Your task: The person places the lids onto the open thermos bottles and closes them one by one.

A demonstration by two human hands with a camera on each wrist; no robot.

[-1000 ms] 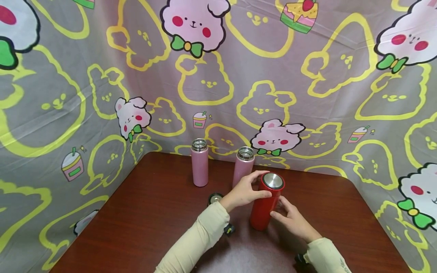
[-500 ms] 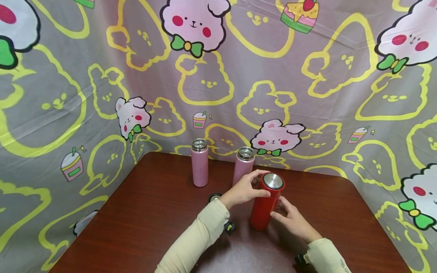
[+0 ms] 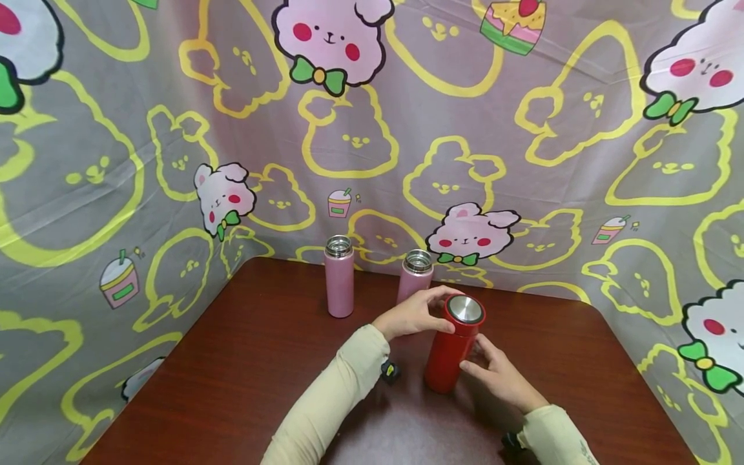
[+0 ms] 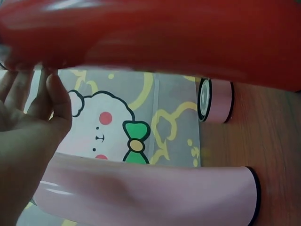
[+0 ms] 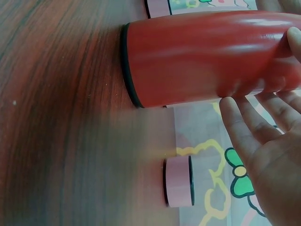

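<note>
A red thermos bottle (image 3: 447, 361) stands on the table, capped by a red lid (image 3: 466, 310) with a round silver top. My left hand (image 3: 411, 315) grips the lid from the left, thumb in front and fingers behind. Lower down, my right hand (image 3: 502, 378) holds the bottle's body from the right; its fingers (image 5: 230, 106) reach around the far side in the right wrist view. Just behind my left hand stands a pink bottle (image 3: 416, 279) with a bare steel neck. A short pink lid (image 4: 221, 100) rests on the table beyond the red bottle, hidden in the head view.
Another pink bottle (image 3: 340, 281), also uncapped, stands at the back left. The brown wooden table (image 3: 244, 361) ends against a grey curtain (image 3: 372, 161) with cartoon bunnies. A small black object (image 3: 390, 371) shows beside my left sleeve.
My left thumb has shifted slightly left along the red lid. The round dark-rimmed piece by my left wrist is now covered by the wrist and sleeve. My right hand stays put.
</note>
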